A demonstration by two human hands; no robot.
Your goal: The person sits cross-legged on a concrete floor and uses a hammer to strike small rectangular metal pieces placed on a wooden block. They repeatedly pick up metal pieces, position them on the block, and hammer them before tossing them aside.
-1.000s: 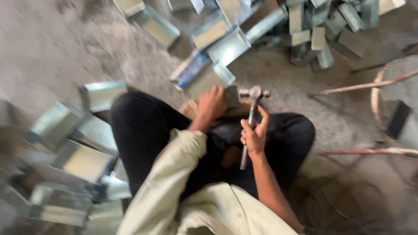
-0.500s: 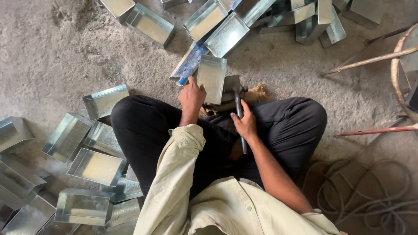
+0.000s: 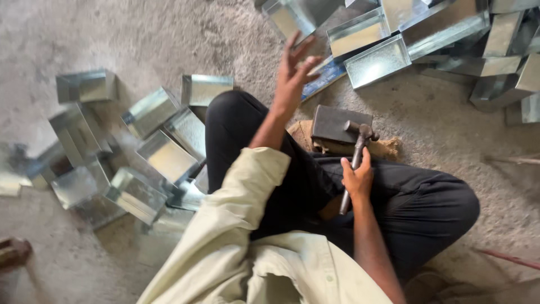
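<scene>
I sit cross-legged on a concrete floor. My right hand grips the handle of a steel hammer, whose head rests on a dark metal block lying on a folded sack in front of my legs. My left hand is raised in the air with fingers spread and holds nothing. It hovers just short of the shiny sheet-metal trays piled at the top of the view.
Several more sheet-metal trays lie scattered on the floor beside my left knee. A blue-tinted metal sheet lies under the upper pile. Thin rods lie at the right edge.
My left hand has let go of the tray it held on the block and lifted up, fingers spread. The block is now bare. The camera has shifted left.
</scene>
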